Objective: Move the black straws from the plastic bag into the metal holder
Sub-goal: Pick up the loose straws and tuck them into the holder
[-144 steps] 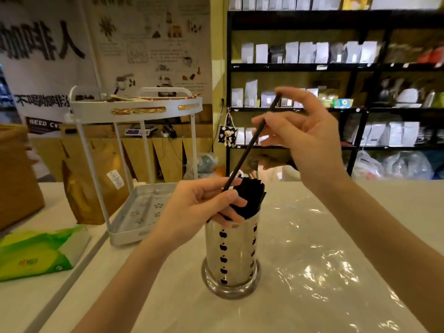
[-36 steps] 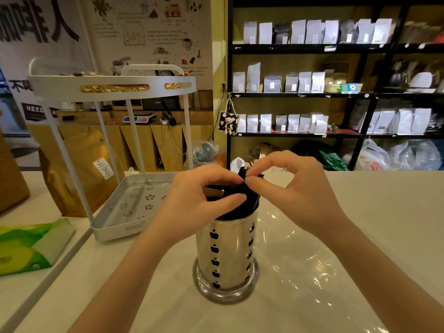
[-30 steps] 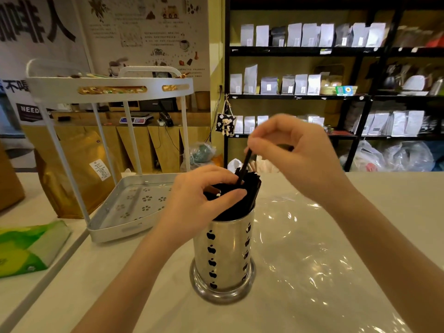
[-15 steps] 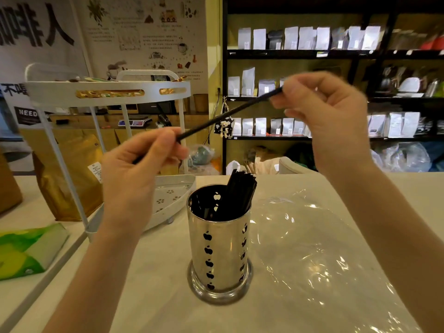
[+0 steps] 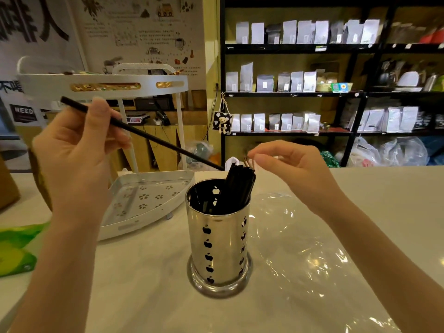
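The metal holder (image 5: 219,243), shiny with apple-shaped cut-outs, stands on the counter in front of me. A bundle of black straws (image 5: 240,186) leans inside it toward the right rim. My left hand (image 5: 79,159) is raised at upper left and pinches one black straw (image 5: 156,138) near its upper end. That straw slants down to the right, and its lower tip reaches the top of the bundle. My right hand (image 5: 293,169) hovers just right of the bundle's top, thumb and forefinger pinched together with nothing visible between them. The clear plastic bag (image 5: 312,248) lies flat to the holder's right.
A white two-tier rack (image 5: 149,198) stands behind and left of the holder. A green tissue pack (image 5: 14,248) lies at the left edge. Dark shelves with pouches (image 5: 288,80) fill the wall behind the counter.
My right hand has let go of the straw and dropped to the bundle's top. My left hand has tipped the straw so that its far end points down at the holder.
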Action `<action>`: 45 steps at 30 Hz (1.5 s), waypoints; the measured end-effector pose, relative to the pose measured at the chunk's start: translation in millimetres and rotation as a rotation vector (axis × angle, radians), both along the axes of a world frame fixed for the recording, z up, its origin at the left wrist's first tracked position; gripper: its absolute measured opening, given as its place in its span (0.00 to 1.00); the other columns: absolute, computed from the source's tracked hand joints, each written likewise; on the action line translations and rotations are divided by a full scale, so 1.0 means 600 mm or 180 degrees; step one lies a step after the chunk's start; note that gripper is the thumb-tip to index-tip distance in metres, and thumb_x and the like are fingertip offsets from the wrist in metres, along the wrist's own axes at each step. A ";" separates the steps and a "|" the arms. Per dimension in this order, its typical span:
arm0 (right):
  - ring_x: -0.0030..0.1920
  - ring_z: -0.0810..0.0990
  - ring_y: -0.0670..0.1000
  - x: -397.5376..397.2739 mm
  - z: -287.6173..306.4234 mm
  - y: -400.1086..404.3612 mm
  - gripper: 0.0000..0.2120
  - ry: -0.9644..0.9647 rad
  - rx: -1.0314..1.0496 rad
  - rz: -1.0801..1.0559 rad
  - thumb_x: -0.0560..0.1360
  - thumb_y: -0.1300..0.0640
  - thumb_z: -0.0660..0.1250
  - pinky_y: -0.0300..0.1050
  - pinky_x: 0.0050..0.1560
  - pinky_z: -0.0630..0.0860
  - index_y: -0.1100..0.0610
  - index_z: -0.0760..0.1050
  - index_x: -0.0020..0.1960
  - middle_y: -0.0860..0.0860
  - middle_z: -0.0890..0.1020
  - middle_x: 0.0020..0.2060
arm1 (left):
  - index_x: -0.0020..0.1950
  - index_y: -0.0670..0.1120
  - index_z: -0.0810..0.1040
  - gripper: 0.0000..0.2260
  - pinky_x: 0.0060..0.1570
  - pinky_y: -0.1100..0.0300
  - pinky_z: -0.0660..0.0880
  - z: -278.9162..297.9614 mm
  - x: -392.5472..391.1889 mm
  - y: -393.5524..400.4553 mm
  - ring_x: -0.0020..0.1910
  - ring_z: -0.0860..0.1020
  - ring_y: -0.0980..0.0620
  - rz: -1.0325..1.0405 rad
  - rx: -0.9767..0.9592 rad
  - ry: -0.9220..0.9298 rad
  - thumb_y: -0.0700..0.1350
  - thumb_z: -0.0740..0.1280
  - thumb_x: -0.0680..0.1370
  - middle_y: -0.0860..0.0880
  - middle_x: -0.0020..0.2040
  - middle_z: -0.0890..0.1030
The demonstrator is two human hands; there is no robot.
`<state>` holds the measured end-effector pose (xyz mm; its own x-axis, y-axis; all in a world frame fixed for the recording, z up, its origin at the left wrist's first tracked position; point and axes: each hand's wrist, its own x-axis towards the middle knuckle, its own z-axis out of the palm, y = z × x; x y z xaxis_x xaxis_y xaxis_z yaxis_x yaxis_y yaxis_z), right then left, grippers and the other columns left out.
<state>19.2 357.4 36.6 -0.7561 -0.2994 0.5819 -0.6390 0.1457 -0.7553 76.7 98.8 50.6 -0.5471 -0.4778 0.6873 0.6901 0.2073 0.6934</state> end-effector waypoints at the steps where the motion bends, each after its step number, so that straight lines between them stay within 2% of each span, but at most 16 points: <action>1: 0.45 0.82 0.43 0.000 -0.004 0.008 0.07 -0.0015 0.0026 0.0053 0.73 0.60 0.67 0.35 0.49 0.77 0.49 0.81 0.44 0.43 0.85 0.40 | 0.39 0.55 0.78 0.15 0.44 0.62 0.78 0.002 0.000 -0.005 0.35 0.79 0.58 0.0115 -0.0051 -0.0039 0.65 0.63 0.68 0.56 0.33 0.80; 5: 0.44 0.81 0.45 0.002 -0.021 0.018 0.09 0.0232 0.0449 0.0093 0.70 0.56 0.69 0.39 0.49 0.78 0.47 0.81 0.49 0.43 0.84 0.43 | 0.41 0.57 0.75 0.14 0.41 0.68 0.76 0.008 0.009 0.007 0.33 0.78 0.61 0.0347 -0.0664 -0.0011 0.66 0.60 0.70 0.60 0.32 0.80; 8: 0.43 0.79 0.44 0.000 -0.024 0.016 0.10 0.0380 0.0496 -0.0050 0.68 0.53 0.70 0.42 0.48 0.77 0.44 0.80 0.49 0.40 0.82 0.41 | 0.42 0.57 0.73 0.05 0.36 0.73 0.74 0.004 0.016 0.047 0.33 0.78 0.64 0.0311 -0.1290 0.0009 0.56 0.60 0.75 0.63 0.34 0.80; 10: 0.43 0.79 0.45 -0.002 -0.026 0.016 0.09 0.0389 0.0487 -0.0078 0.69 0.55 0.70 0.42 0.48 0.77 0.45 0.80 0.48 0.42 0.82 0.43 | 0.42 0.57 0.73 0.03 0.34 0.71 0.75 -0.002 0.012 0.069 0.34 0.78 0.63 0.0238 -0.1654 -0.0078 0.51 0.60 0.74 0.60 0.33 0.79; 13: 0.43 0.78 0.46 -0.004 -0.031 0.016 0.09 0.0418 0.0492 -0.0056 0.69 0.57 0.72 0.39 0.48 0.76 0.46 0.81 0.46 0.45 0.82 0.43 | 0.42 0.57 0.72 0.03 0.37 0.64 0.75 -0.017 -0.001 0.092 0.37 0.78 0.55 0.0107 -0.2117 -0.0443 0.49 0.60 0.74 0.56 0.34 0.77; 17: 0.46 0.79 0.47 -0.006 -0.034 0.014 0.07 0.0460 0.0418 -0.0058 0.68 0.55 0.72 0.38 0.50 0.76 0.46 0.81 0.44 0.46 0.82 0.43 | 0.40 0.47 0.76 0.08 0.37 0.67 0.73 -0.040 -0.018 0.113 0.39 0.76 0.54 -0.0028 -0.2477 -0.0946 0.48 0.60 0.74 0.53 0.32 0.77; 21: 0.45 0.79 0.46 -0.005 -0.032 0.012 0.07 0.0487 0.0450 -0.0023 0.66 0.50 0.71 0.35 0.49 0.75 0.45 0.81 0.44 0.45 0.81 0.43 | 0.38 0.43 0.78 0.12 0.37 0.66 0.71 -0.051 -0.031 0.114 0.36 0.75 0.53 0.0050 -0.2751 -0.1059 0.50 0.61 0.74 0.49 0.33 0.78; 24: 0.47 0.78 0.44 -0.006 -0.031 0.010 0.08 0.0501 0.0536 0.0003 0.67 0.54 0.72 0.32 0.50 0.73 0.44 0.80 0.44 0.44 0.81 0.44 | 0.37 0.45 0.79 0.08 0.39 0.74 0.69 -0.052 -0.034 0.115 0.36 0.74 0.57 0.0097 -0.2877 -0.1040 0.47 0.65 0.73 0.53 0.36 0.76; 26: 0.49 0.78 0.43 -0.008 -0.031 0.010 0.09 0.0504 0.0553 -0.0020 0.68 0.56 0.72 0.31 0.51 0.72 0.43 0.80 0.43 0.43 0.81 0.45 | 0.42 0.48 0.80 0.02 0.43 0.75 0.69 -0.053 -0.034 0.115 0.41 0.74 0.59 0.0106 -0.2925 -0.1076 0.44 0.68 0.72 0.54 0.41 0.76; 28: 0.49 0.78 0.43 -0.008 -0.031 0.009 0.10 0.0475 0.0536 -0.0034 0.68 0.57 0.72 0.31 0.50 0.72 0.42 0.80 0.43 0.43 0.81 0.44 | 0.47 0.49 0.80 0.06 0.47 0.73 0.71 -0.055 -0.035 0.113 0.44 0.75 0.60 0.0084 -0.2985 -0.1102 0.42 0.69 0.71 0.56 0.43 0.75; 32: 0.50 0.77 0.41 -0.009 -0.035 0.007 0.10 0.0487 0.0495 -0.0054 0.69 0.58 0.72 0.35 0.47 0.73 0.44 0.80 0.45 0.42 0.81 0.45 | 0.55 0.51 0.77 0.13 0.45 0.74 0.73 -0.053 -0.032 0.114 0.47 0.74 0.61 -0.0137 -0.3105 -0.1193 0.43 0.67 0.72 0.62 0.46 0.72; 36: 0.54 0.77 0.43 -0.012 -0.045 0.008 0.17 0.0165 0.0127 0.0150 0.69 0.57 0.72 0.40 0.52 0.75 0.42 0.76 0.54 0.42 0.81 0.49 | 0.61 0.58 0.70 0.18 0.51 0.70 0.73 -0.050 -0.029 0.114 0.53 0.74 0.60 -0.0410 -0.2597 -0.0872 0.48 0.64 0.72 0.57 0.53 0.75; 39: 0.64 0.71 0.40 -0.023 -0.057 0.013 0.35 -0.0460 0.0102 0.0614 0.60 0.45 0.73 0.39 0.63 0.70 0.39 0.64 0.64 0.39 0.74 0.61 | 0.62 0.64 0.61 0.24 0.55 0.66 0.72 -0.047 -0.031 0.108 0.59 0.72 0.61 -0.0545 -0.2045 -0.0643 0.56 0.64 0.68 0.54 0.61 0.72; 41: 0.67 0.65 0.35 -0.031 -0.068 0.009 0.49 -0.0846 0.0367 0.0948 0.51 0.36 0.76 0.33 0.66 0.64 0.34 0.55 0.66 0.32 0.66 0.65 | 0.64 0.66 0.56 0.33 0.61 0.64 0.68 -0.047 -0.033 0.103 0.65 0.67 0.62 -0.0938 -0.1734 -0.0963 0.64 0.67 0.63 0.56 0.68 0.66; 43: 0.68 0.61 0.35 -0.037 -0.078 -0.002 0.52 -0.1009 0.0611 0.1105 0.46 0.30 0.75 0.32 0.67 0.61 0.30 0.51 0.65 0.30 0.60 0.67 | 0.68 0.66 0.49 0.46 0.65 0.63 0.60 -0.053 -0.038 0.097 0.70 0.59 0.64 -0.1077 -0.1849 -0.1408 0.73 0.66 0.55 0.60 0.73 0.58; 45: 0.71 0.60 0.39 -0.043 -0.082 -0.016 0.55 -0.1013 0.0752 0.1219 0.47 0.31 0.75 0.39 0.70 0.60 0.35 0.53 0.69 0.36 0.60 0.71 | 0.71 0.63 0.40 0.56 0.65 0.63 0.54 -0.061 -0.045 0.091 0.71 0.52 0.65 -0.1043 -0.2055 -0.1735 0.76 0.64 0.50 0.62 0.75 0.50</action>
<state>-6.3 348.1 -12.6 -0.6951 -0.6824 0.2260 -0.4250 0.1366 -0.8948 49.9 153.3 14.3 -0.9159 0.1476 0.3733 0.3929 0.5202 0.7583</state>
